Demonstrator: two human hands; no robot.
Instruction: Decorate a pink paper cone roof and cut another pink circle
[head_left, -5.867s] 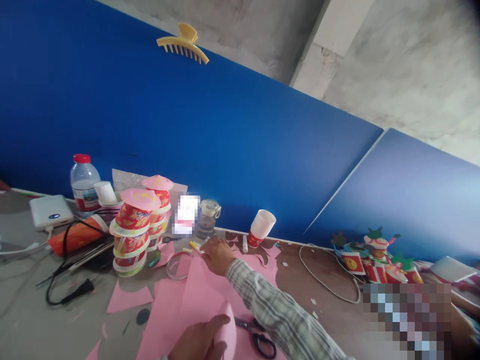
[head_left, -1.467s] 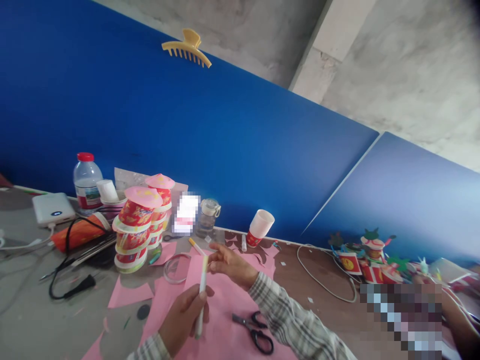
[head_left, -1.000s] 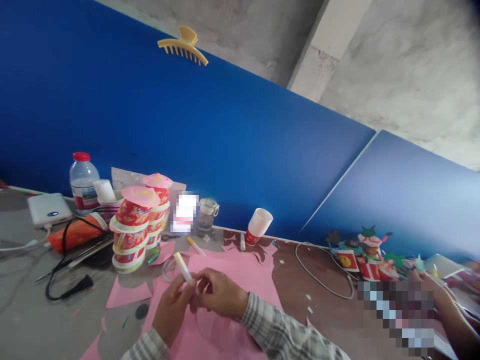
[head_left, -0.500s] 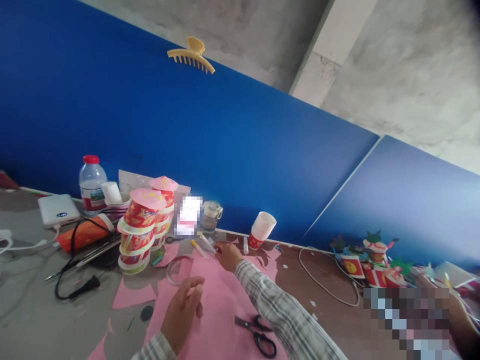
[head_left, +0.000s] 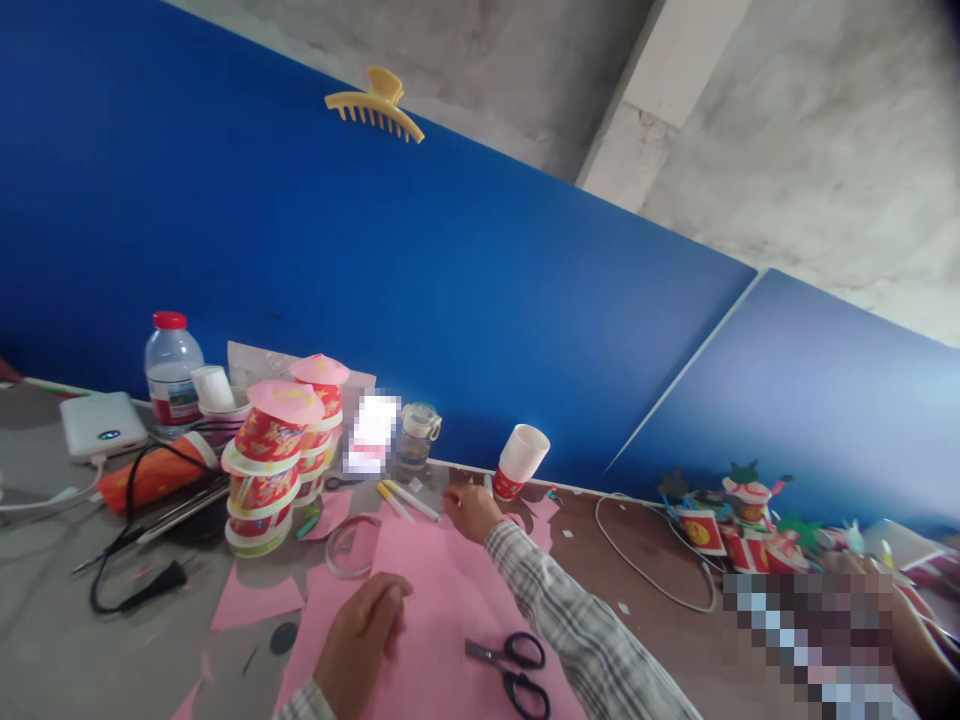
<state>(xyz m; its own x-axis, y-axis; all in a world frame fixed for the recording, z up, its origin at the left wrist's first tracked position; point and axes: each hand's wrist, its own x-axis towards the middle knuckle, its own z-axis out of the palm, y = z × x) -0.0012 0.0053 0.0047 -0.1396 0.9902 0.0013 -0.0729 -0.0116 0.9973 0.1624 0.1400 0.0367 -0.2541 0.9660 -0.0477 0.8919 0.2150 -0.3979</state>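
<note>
Pink paper [head_left: 442,610] lies under both hands. My left hand [head_left: 361,632] rests at its left part, fingers curled together, with nothing visible in them. My right hand [head_left: 472,510] is at the paper's far edge, fingers bent and pressed together; whatever they hold, if anything, is too small to tell. Just left of it lie a yellow marker [head_left: 394,500] and a white marker [head_left: 414,501]. Black-handled scissors [head_left: 510,665] sit on the paper between my forearms, blades partly open. A roll of clear tape [head_left: 351,548] lies at the paper's left edge.
Stacked red cups with pink tops [head_left: 266,465] stand left, near a bottle [head_left: 174,375], power bank [head_left: 103,425] and cables. A phone [head_left: 372,432], small jar [head_left: 417,436] and paper cups [head_left: 521,460] line the blue partition [head_left: 450,280]. Another person's arm [head_left: 911,640] is at the right.
My right hand has moved slightly right, away from the markers. The white marker now shows more fully beside the yellow one. The view has shifted a little.
</note>
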